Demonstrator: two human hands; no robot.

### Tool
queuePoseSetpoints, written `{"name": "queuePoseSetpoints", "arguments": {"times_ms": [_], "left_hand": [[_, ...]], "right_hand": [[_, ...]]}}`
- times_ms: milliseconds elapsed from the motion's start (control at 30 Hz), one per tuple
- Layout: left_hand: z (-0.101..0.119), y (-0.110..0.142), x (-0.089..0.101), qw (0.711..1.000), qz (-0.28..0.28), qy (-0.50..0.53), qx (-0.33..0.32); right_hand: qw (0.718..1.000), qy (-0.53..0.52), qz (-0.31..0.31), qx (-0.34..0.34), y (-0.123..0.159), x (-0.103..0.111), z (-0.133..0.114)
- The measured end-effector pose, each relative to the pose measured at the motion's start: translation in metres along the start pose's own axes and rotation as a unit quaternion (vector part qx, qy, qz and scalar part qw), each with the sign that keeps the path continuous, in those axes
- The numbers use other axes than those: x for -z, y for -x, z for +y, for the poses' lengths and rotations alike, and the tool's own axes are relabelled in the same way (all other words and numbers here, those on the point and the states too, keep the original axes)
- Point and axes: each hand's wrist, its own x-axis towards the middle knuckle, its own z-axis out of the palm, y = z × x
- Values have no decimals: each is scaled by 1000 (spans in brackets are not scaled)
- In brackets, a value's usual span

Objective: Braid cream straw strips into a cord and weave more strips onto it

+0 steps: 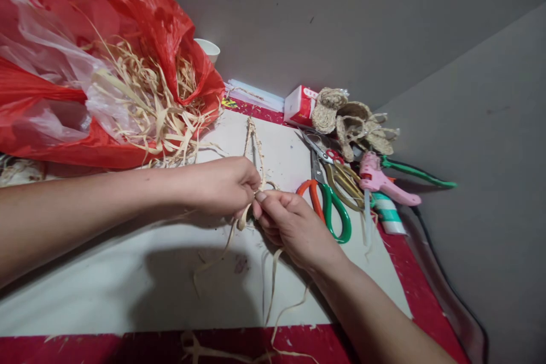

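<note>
Over the white board, my left hand [226, 185] is closed, its fingers curled on a thin braided raffia cord [261, 162]. My right hand [294, 227] pinches the same work with thumb and forefinger, right beside the left fingertips. The cord rises from the hands into a narrow pointed loop that lies on the board. Loose raffia strands [276, 276] hang below the hands toward the front edge. The exact spot where the fingers meet the strands is partly hidden.
A red plastic bag [179, 23] of loose raffia [157, 102] lies left. On the right are orange-and-green-handled scissors [336, 219], a pink glue gun [384, 182], small woven pieces [326, 111] and a red-and-white box [298, 105]. A grey wall [341, 28] stands behind the white board [106, 284].
</note>
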Motion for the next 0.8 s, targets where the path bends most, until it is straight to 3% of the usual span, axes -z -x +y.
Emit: {"name": "queuePoseSetpoints", "arguments": {"times_ms": [133, 267, 467, 700, 800], "left_hand": [[-2, 1, -9, 998, 5, 56, 33], [-2, 6, -28, 990, 45, 101, 84], [1, 9, -40, 987, 79, 77, 117], [5, 9, -41, 989, 120, 5, 83], [7, 10, -41, 991, 101, 27, 79]], "right_hand": [[1000, -13, 16, 4, 2, -4, -1], [997, -70, 17, -5, 5, -9, -3], [991, -131, -13, -18, 6, -11, -5], [992, -128, -15, -8, 6, -12, -6], [991, -135, -3, -15, 5, -11, -5]]}}
